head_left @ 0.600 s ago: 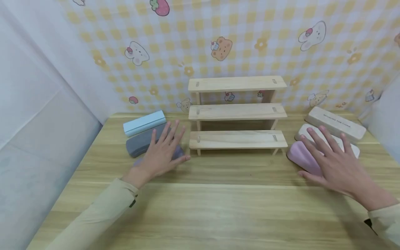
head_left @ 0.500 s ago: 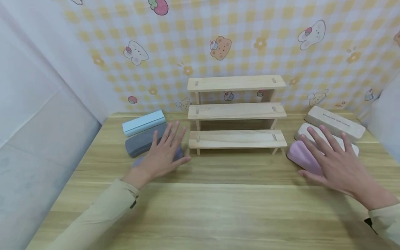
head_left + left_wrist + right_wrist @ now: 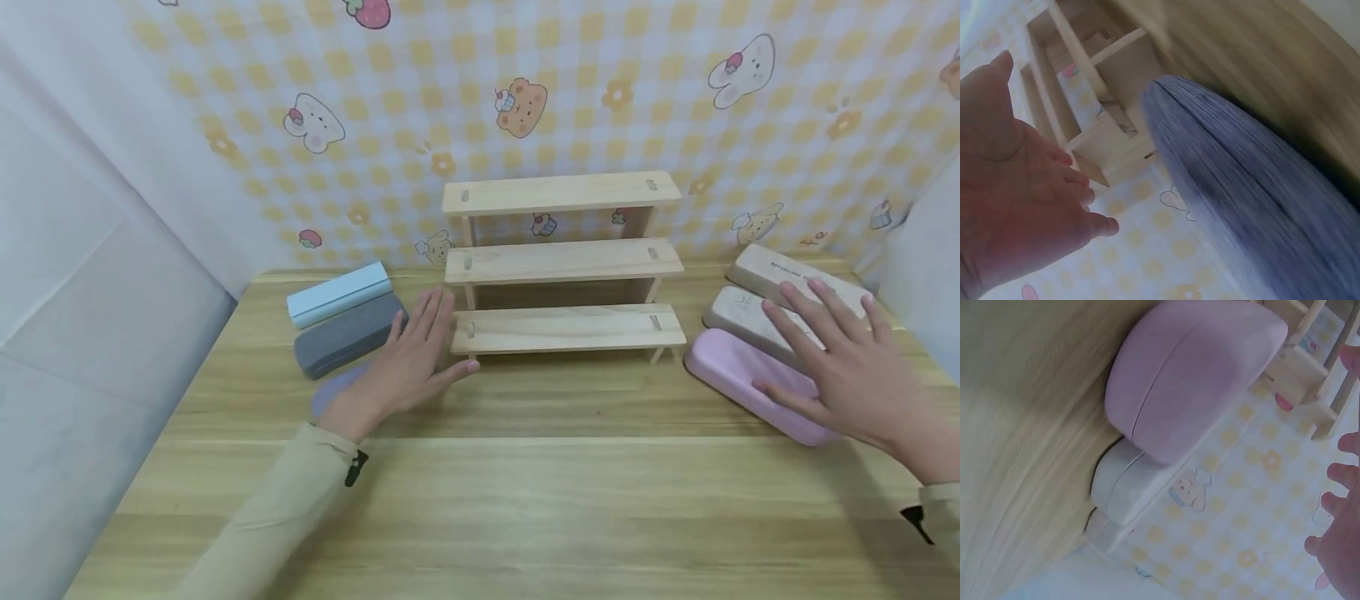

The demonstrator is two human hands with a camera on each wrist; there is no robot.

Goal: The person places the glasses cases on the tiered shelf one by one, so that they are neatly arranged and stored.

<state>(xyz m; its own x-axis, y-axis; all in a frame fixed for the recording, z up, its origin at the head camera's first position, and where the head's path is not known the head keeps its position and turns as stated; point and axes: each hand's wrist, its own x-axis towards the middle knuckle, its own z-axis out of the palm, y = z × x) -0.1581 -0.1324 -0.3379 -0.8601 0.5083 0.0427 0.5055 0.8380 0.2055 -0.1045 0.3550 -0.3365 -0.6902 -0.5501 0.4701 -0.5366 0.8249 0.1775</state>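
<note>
While both hands hover flat and empty, we reach: left hand [image 3: 405, 367] over the lavender case [image 3: 333, 390], right hand [image 3: 847, 367] over the pink case [image 3: 738, 371]; next, we judge, comes closing fingers round each.

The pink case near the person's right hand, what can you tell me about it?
The pink case is a long, rounded, matte pouch-like box with a seam running along its side, closed, lying flat on the wooden table. It sits nearest the viewer in a row, alongside a whitish case, just right of the stepped wooden shelf. The right hand hovers open over it, thumb at its top.
</note>
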